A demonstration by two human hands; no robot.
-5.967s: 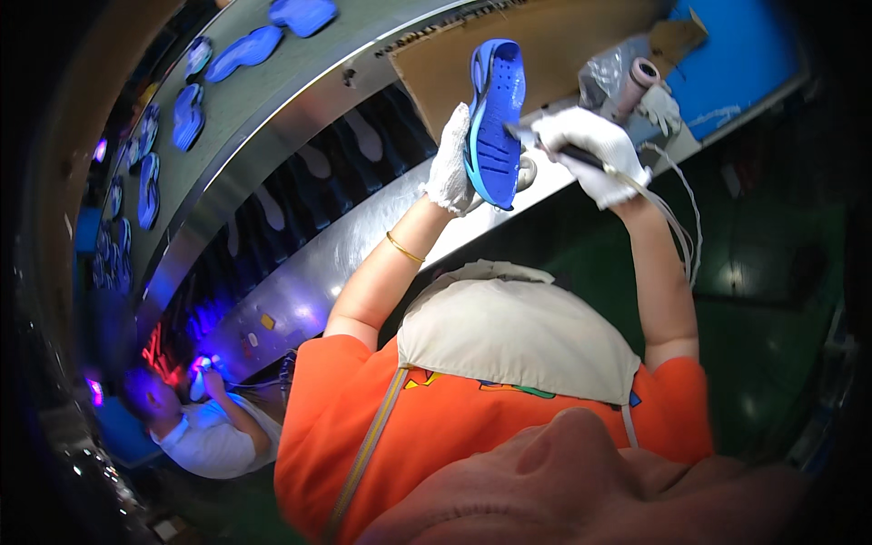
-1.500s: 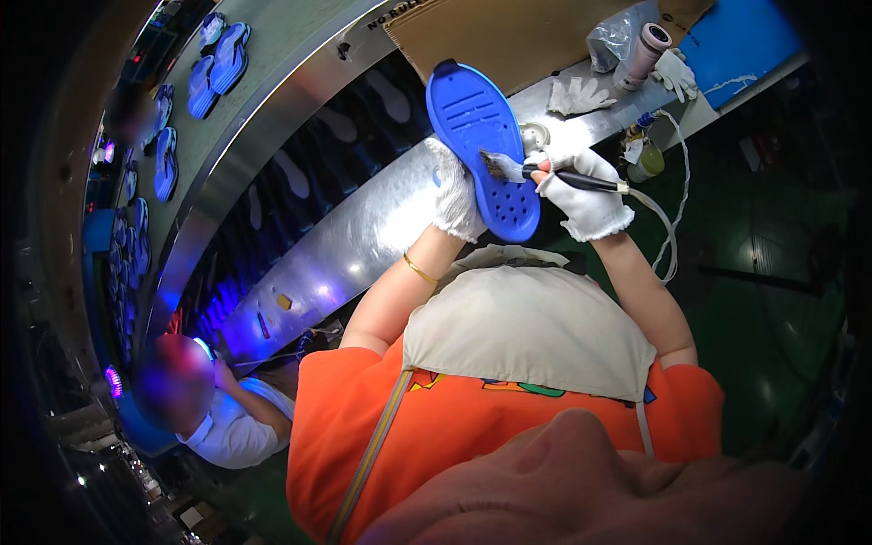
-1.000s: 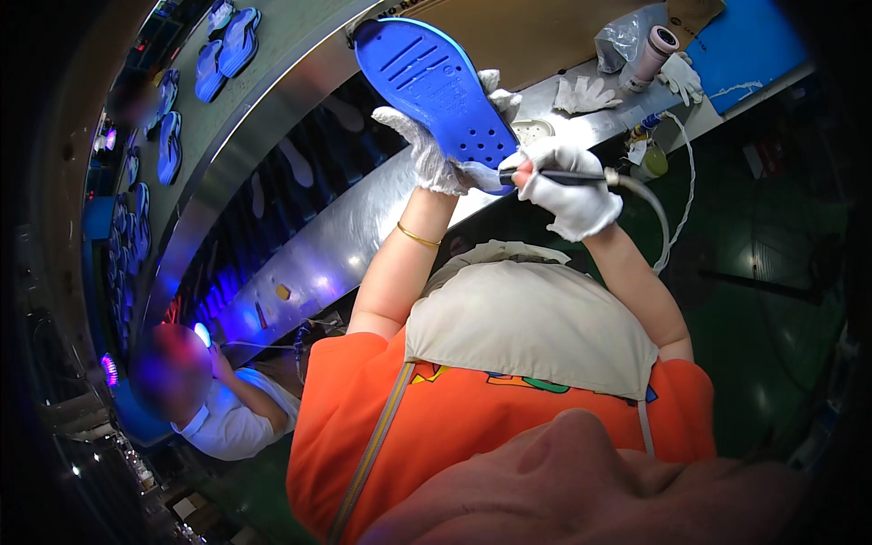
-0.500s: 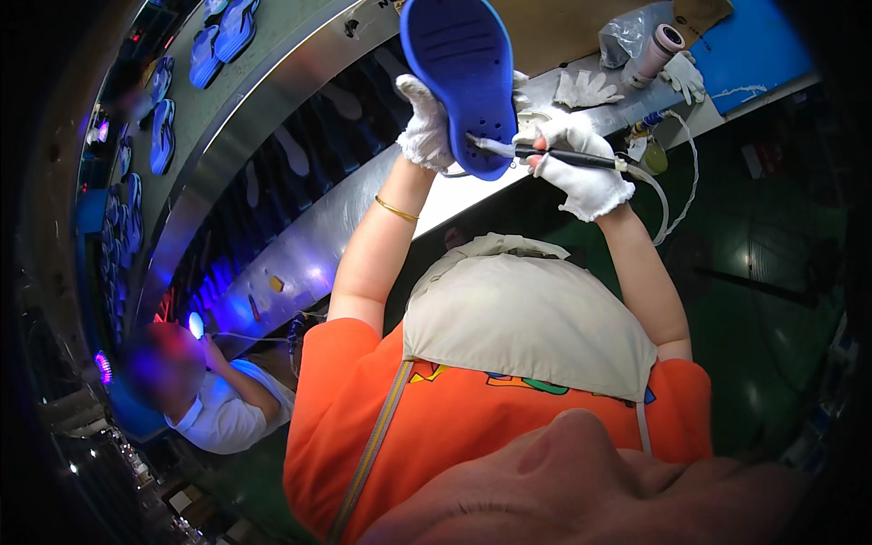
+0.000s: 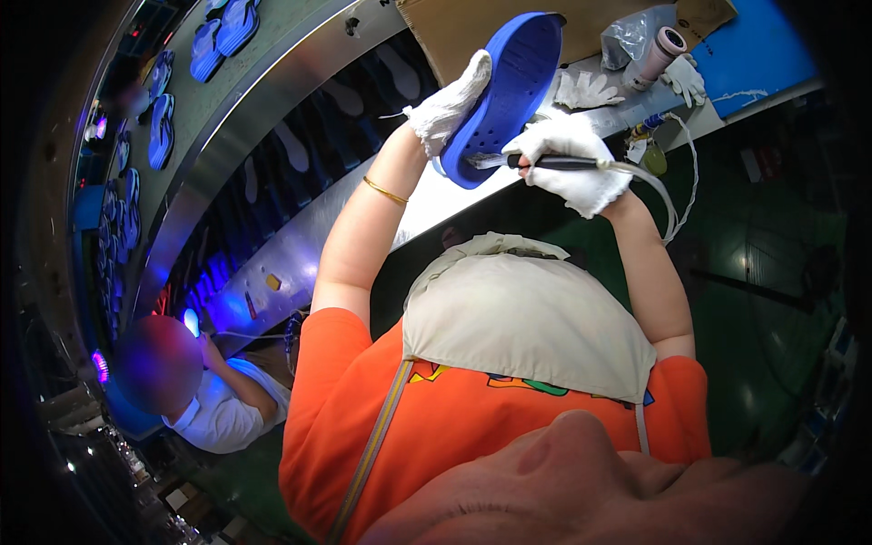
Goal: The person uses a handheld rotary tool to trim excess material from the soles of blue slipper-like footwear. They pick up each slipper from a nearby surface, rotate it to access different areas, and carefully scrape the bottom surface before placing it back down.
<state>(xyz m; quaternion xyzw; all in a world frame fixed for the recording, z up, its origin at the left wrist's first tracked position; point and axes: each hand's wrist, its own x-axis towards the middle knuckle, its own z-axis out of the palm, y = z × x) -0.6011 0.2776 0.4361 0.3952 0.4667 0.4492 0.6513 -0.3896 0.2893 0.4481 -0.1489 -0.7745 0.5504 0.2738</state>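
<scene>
I hold a blue shoe sole (image 5: 505, 91) up in front of me, tilted on edge. My left hand (image 5: 448, 104), in a white glove, grips its left side. My right hand (image 5: 570, 166), also gloved, is closed around a dark pen-like tool (image 5: 556, 163) with a white cable (image 5: 668, 195) trailing from it. The tool's tip touches the sole's lower end. A gold bangle (image 5: 386, 191) sits on my left wrist.
Several blue soles (image 5: 163, 127) lie on a grey conveyor belt (image 5: 272, 36) at upper left. A cardboard sheet (image 5: 454, 27), spare white gloves (image 5: 586, 89), a pink-capped cylinder (image 5: 656, 54) and a plastic bag (image 5: 631, 36) lie on the bench. A co-worker (image 5: 209, 400) sits at lower left.
I have turned the blue sole from showing its flat face to standing more on edge. My right hand keeps the tool at the sole's lower end.
</scene>
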